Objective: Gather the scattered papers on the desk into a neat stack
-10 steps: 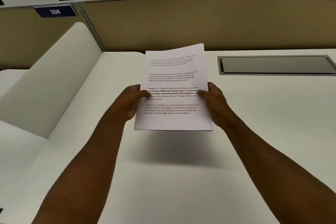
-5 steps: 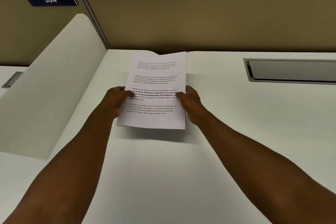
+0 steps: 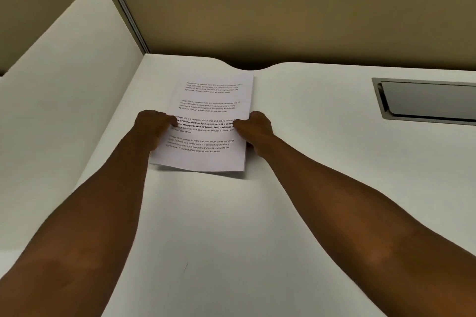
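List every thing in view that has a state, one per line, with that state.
paper stack: printed side up, gripped at both side edges, near edge just above the desk
left hand: grips the stack's left edge
right hand: grips the stack's right edge
desk: white, shadow under the stack
cable tray: lid shut

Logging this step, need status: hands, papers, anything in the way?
Left hand and right hand grip the papers by their side edges. Stack low over the desk, near edge casting shadow. Nothing in the way.

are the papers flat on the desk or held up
Held just above the desk: both hands grip the papers, shadow under the near edge.
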